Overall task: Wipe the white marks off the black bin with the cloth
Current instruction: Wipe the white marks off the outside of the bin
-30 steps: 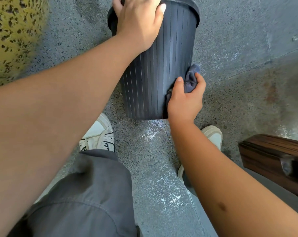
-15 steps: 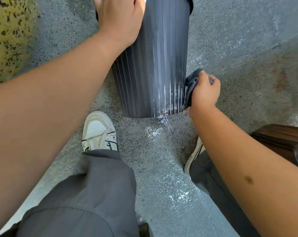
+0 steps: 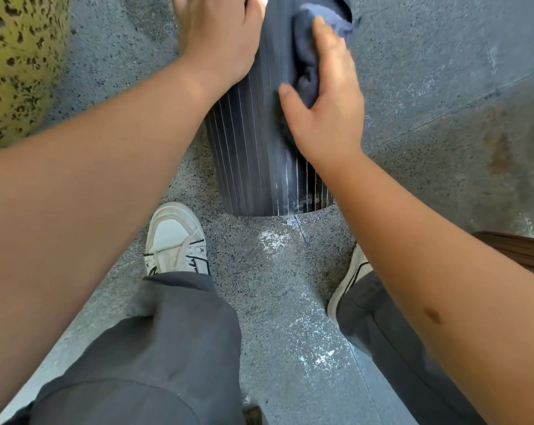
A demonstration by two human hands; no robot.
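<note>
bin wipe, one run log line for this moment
left hand steadies bin top | right hand presses cloth on upper side | white marks remain at base

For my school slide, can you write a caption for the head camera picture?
Right hand presses a blue cloth on the black bin; left hand steadies it.
</note>
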